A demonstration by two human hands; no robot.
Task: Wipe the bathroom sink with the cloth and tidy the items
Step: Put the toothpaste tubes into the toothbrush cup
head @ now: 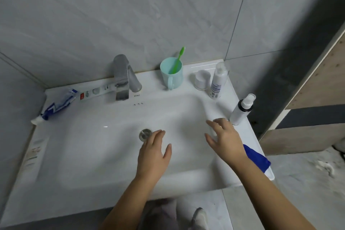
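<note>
- The cloth [258,160] is blue and lies on the right rim of the sink [56,155], near the front corner, partly hidden under your right forearm; neither hand has it
- Your left hand [153,153] hovers over the basin just beside the drain [145,134], fingers loose and spread, holding nothing; your right hand [225,138] is also spread wide and empty, near the spray bottle [240,111]
- Expect the cloth to be light, soft and limp; bunch it from the middle rather than pinching a corner
- The glazed basin looks smooth, probably slippery once wet
- The spray bottle stands near the rim's outer edge, tall and narrow, so it will likely tip easily; take it round the body
- Along the back ledge stand a foam bottle [218,82], a jar [201,80], a mug [171,73] with a toothbrush [178,59], and the tap [122,76]; toothpaste [57,104] lies at the back left corner. All of these would block a wipe of the ledge
</note>
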